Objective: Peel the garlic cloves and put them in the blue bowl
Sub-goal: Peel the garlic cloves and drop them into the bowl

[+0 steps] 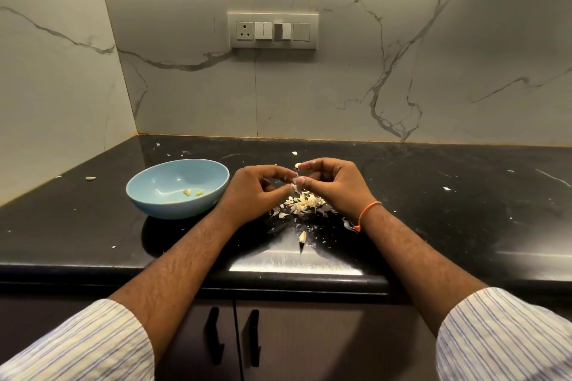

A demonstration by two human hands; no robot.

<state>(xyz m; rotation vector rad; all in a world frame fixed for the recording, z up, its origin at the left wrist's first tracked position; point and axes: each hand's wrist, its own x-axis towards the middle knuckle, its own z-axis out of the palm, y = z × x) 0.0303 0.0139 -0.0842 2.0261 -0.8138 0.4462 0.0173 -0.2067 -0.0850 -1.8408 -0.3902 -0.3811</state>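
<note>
Both hands meet above the counter, near the middle and a little back from its front edge. The left hand and the right hand each have fingers curled into a fingertip pinch on the same garlic clove — a small thing mostly hidden between the fingertips, with a pale end showing at the top. A scrap of papery skin seems to hang from it, though it is too small to be sure.

The clove looks light and firm, and once bared probably a little slick, so a thumb-and-forefinger hold at its two ends would leave the skin free to be picked off. The skin itself is thin, dry and brittle — it tears in flakes, as the heap of peels directly under the hands suggests.

The blue bowl stands just left of the left hand, towards the counter's left side, with a few peeled cloves inside. A stray clove lies near the left edge.

No brand, label or readable writing shows anywhere.
</note>
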